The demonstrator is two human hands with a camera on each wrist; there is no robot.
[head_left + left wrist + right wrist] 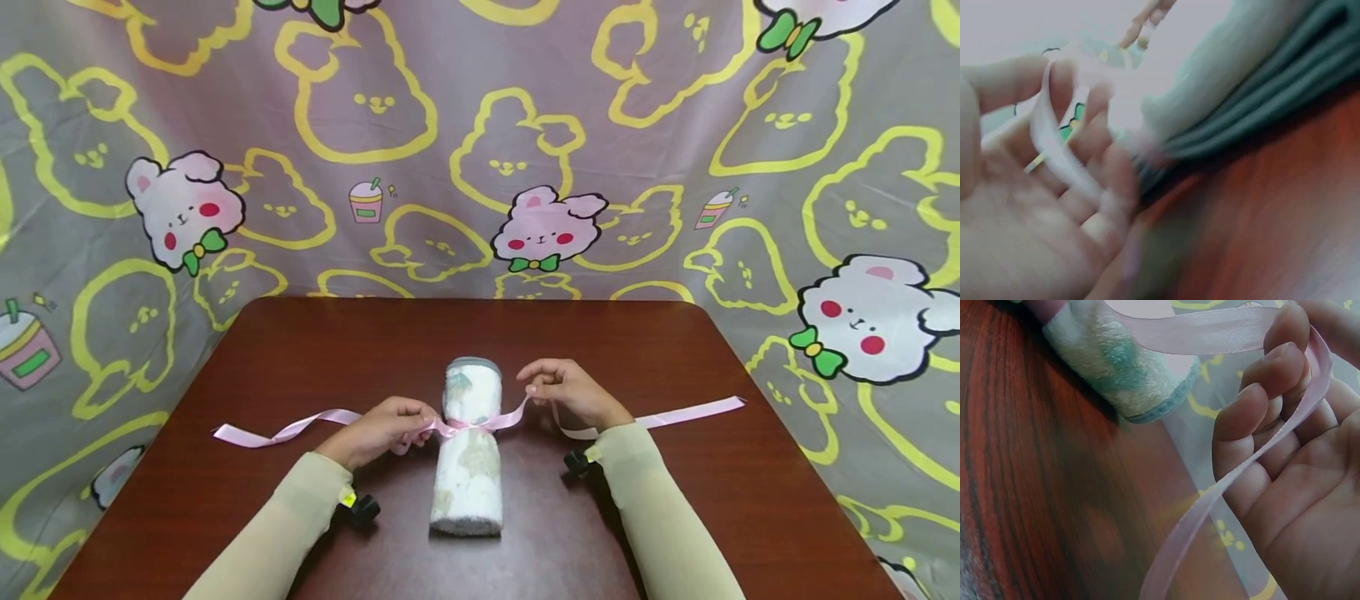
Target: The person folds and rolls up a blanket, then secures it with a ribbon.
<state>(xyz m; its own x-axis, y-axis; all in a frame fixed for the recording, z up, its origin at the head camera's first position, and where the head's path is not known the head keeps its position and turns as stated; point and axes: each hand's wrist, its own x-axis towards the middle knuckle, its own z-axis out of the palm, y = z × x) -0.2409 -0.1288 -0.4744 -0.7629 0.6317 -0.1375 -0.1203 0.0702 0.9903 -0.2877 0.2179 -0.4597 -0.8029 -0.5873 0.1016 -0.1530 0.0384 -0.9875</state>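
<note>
A rolled towel [471, 475], white with pale green and beige patches, lies lengthwise on the table. Round its middle runs a pink ribbon [513, 418], crossed on top. My left hand [390, 429] pinches the ribbon just left of the roll; in the left wrist view a blurred loop of it crosses the fingers. To the right of the roll, my right hand [573, 392] pinches the other length between thumb and index finger, raised above the table. The right wrist view shows that ribbon [1210, 331] stretching from the towel [1122, 369] to the fingertips, then hanging past the palm.
The dark red-brown wooden table [300, 333] bears both loose ribbon tails, one out to the left and one to the right. A grey curtain [420, 83] with yellow rabbit outlines stands round the table's back and sides. Small black cameras sit at both wrists.
</note>
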